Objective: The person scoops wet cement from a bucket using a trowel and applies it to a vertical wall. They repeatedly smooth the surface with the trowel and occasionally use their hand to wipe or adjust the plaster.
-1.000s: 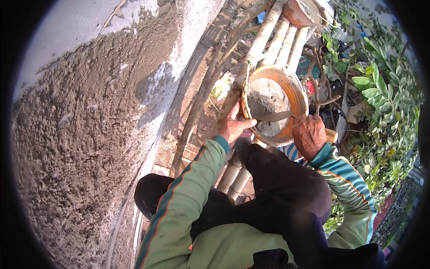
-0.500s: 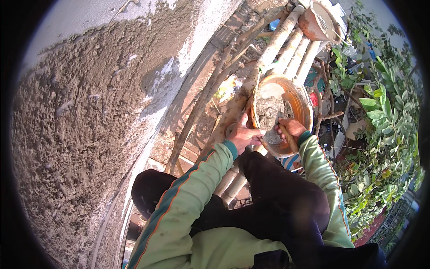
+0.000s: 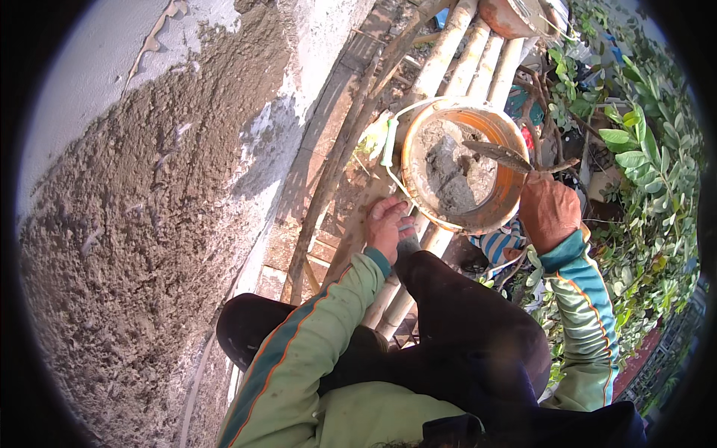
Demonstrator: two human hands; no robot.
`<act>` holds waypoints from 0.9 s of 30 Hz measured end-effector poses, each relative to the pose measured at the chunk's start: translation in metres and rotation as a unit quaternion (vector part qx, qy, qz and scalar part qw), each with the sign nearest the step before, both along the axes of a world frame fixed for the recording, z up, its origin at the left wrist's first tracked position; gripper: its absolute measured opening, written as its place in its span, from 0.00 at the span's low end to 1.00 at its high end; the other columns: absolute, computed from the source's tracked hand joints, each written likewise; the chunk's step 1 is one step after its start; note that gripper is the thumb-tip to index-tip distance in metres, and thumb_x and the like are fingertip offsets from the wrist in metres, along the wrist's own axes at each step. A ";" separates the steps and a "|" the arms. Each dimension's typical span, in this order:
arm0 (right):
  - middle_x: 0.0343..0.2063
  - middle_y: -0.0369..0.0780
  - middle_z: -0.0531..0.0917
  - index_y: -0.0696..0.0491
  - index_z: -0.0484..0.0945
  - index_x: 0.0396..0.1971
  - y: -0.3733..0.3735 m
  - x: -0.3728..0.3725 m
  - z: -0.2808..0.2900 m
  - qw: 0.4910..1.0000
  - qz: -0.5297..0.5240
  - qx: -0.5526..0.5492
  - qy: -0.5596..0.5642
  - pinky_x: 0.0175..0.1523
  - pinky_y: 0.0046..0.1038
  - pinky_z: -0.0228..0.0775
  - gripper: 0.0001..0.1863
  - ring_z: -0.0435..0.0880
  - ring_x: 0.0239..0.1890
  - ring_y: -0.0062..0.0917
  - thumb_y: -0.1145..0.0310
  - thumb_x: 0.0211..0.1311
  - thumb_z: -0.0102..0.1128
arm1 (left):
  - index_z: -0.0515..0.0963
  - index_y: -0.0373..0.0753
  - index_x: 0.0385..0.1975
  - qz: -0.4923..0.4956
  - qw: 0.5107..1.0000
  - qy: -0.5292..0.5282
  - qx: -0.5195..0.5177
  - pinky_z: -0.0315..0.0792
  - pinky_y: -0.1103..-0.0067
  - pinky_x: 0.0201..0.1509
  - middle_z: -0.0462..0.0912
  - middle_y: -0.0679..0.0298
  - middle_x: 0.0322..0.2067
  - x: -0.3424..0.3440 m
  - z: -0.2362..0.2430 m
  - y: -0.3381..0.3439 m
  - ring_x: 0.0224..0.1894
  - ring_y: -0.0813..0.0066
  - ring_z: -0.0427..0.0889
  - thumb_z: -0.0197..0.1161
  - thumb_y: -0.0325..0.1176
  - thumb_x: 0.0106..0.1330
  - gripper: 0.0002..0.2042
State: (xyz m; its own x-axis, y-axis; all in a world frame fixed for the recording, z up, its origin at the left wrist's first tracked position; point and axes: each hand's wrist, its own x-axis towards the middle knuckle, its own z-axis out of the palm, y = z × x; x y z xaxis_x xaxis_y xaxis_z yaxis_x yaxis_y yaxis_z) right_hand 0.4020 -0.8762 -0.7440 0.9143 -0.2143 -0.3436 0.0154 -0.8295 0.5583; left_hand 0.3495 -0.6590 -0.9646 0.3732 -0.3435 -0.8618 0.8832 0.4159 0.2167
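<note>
An orange bucket with grey wet mortar in it stands on bamboo poles in front of me. My right hand is closed round the handle of a trowel, at the bucket's right rim. The trowel's mortar-smeared blade points left over the mortar. Just off the lower left of the bucket is my left hand, its fingers curled together near the wire bail. Whether anything is between those fingers is hidden. The bail's green grip hangs outside the bucket's left side.
On the left rises a wall, partly coated with rough brown mortar. Bamboo poles run away from me, bearing a second mortar-stained bucket at the far end. Leafy branches crowd the right side. A wooden pole slants beside the wall.
My right hand has drawn the trowel up out of the bucket and moved right. My left hand has come off the bucket's rim and curled. The view has shifted slightly.
</note>
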 end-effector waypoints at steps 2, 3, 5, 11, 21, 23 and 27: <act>0.30 0.43 0.87 0.54 0.86 0.35 -0.015 0.021 -0.032 0.999 -0.047 -0.028 -0.003 0.36 0.38 0.82 0.11 0.90 0.34 0.35 0.65 0.62 0.58 | 0.65 0.43 0.68 0.047 0.990 -0.133 0.032 0.77 0.66 0.51 0.72 0.60 0.61 0.041 -0.004 0.023 0.51 0.65 0.80 0.53 0.49 0.77 0.25; 0.33 0.44 0.88 0.55 0.87 0.37 -0.022 0.035 -0.063 0.994 -0.104 0.001 0.045 0.39 0.40 0.82 0.12 0.90 0.37 0.37 0.66 0.63 0.57 | 0.64 0.43 0.71 0.052 0.985 -0.159 0.031 0.77 0.65 0.53 0.71 0.60 0.63 0.065 -0.002 0.026 0.52 0.65 0.80 0.50 0.54 0.77 0.29; 0.36 0.47 0.89 0.56 0.87 0.40 -0.049 0.042 -0.104 0.983 -0.159 0.063 0.070 0.44 0.43 0.83 0.14 0.90 0.43 0.40 0.66 0.63 0.56 | 0.60 0.42 0.73 -0.065 0.957 -0.280 0.023 0.76 0.64 0.55 0.72 0.58 0.64 0.103 0.007 0.027 0.53 0.65 0.79 0.46 0.60 0.77 0.34; 0.19 0.43 0.81 0.60 0.79 0.25 -0.102 0.040 -0.133 0.810 -0.446 0.325 0.199 0.24 0.38 0.73 0.23 0.82 0.21 0.33 0.56 0.73 0.51 | 0.74 0.39 0.59 -0.064 0.968 -0.238 -0.042 0.77 0.76 0.25 0.83 0.64 0.40 0.131 0.022 0.010 0.28 0.77 0.81 0.62 0.35 0.72 0.18; 0.30 0.49 0.88 0.54 0.84 0.30 -0.055 0.013 -0.142 0.973 -0.035 0.197 0.115 0.40 0.40 0.81 0.16 0.90 0.35 0.38 0.60 0.70 0.52 | 0.72 0.44 0.50 0.109 0.975 -0.192 -0.019 0.79 0.71 0.41 0.79 0.66 0.43 0.015 0.024 -0.011 0.40 0.74 0.81 0.55 0.34 0.78 0.06; 0.30 0.50 0.87 0.55 0.82 0.33 -0.040 0.002 -0.129 0.970 -0.006 0.193 0.150 0.41 0.44 0.80 0.15 0.89 0.35 0.43 0.58 0.70 0.56 | 0.72 0.44 0.45 0.139 0.981 -0.135 0.001 0.80 0.72 0.38 0.79 0.67 0.38 -0.009 0.035 -0.014 0.36 0.73 0.83 0.57 0.31 0.75 0.04; 0.26 0.44 0.84 0.54 0.80 0.35 -0.002 -0.022 -0.062 0.974 0.116 0.128 0.147 0.35 0.38 0.80 0.09 0.88 0.31 0.37 0.63 0.64 0.59 | 0.74 0.44 0.44 0.090 0.986 -0.142 -0.010 0.82 0.71 0.39 0.78 0.66 0.39 0.013 0.035 0.017 0.34 0.71 0.82 0.59 0.34 0.66 0.09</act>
State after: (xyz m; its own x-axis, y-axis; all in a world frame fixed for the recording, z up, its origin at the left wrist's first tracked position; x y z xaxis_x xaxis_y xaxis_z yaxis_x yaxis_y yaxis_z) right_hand 0.3796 -0.8778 -0.8065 0.7817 0.1131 -0.6133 0.3473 -0.8958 0.2774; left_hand 0.3624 -0.6417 -0.9297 0.6550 -0.2659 -0.7073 0.6994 0.5676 0.4343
